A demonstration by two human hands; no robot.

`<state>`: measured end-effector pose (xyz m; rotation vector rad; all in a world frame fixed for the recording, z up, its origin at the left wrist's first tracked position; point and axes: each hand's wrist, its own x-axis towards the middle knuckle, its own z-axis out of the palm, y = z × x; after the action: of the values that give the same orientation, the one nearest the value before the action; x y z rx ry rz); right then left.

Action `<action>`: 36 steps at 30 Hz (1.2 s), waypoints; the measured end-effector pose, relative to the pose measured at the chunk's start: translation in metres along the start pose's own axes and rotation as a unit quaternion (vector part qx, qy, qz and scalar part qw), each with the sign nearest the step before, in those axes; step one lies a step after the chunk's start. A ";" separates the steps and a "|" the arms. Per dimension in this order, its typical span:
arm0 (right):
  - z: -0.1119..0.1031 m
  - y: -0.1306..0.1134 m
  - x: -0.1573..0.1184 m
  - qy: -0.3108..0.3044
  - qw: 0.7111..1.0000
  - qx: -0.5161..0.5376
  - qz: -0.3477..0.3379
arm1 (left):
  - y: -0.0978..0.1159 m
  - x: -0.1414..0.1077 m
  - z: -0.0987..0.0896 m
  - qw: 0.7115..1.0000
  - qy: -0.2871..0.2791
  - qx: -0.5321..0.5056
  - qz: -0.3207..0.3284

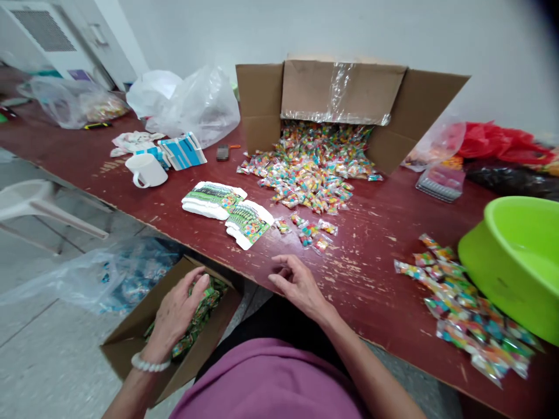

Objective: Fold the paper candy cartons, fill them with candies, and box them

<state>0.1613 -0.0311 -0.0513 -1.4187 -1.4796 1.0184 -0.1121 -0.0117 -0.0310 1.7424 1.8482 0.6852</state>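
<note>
My left hand (pixel 179 305) is above a low cardboard box (pixel 131 337) on the floor that holds green printed packets (pixel 209 299). Its fingers are bent and apart, with nothing visible in them. At the table's front edge is my right hand (pixel 301 285), fingers loosely curled, thumb apart, holding nothing that I can see. Just beyond it lie several wrapped candies (pixel 305 233). Two stacks of flat green printed cartons, the left stack (pixel 209 198) and the right stack (pixel 248 221), lie beside these. Behind them, many candies (pixel 310 174) spill from a large open cardboard box (pixel 340 87).
A white mug (pixel 146 171) and blue-striped cartons (pixel 183 151) stand on the left of the red table (pixel 371 233). On the right are a green basin (pixel 506 262) and more candies (pixel 463 308). Clear plastic bags (pixel 201 105) lie at the back; a white chair (pixel 39 201) stands left.
</note>
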 end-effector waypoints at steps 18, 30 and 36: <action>0.001 0.015 0.012 0.048 0.995 0.067 0.057 | 0.064 0.071 0.063 0.962 0.031 -0.261 -0.067; -0.011 -0.027 0.004 0.020 0.916 0.394 0.073 | 0.078 -0.006 0.054 0.748 -0.425 -0.503 -0.083; -0.018 -0.039 -0.012 -0.142 0.928 0.331 0.095 | 0.091 -0.007 0.065 0.641 -0.532 -0.551 -0.060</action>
<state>0.1653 -0.0445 -0.0092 -0.9534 -1.0312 1.7083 -0.0009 -0.0130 -0.0191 0.7567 0.4169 0.3727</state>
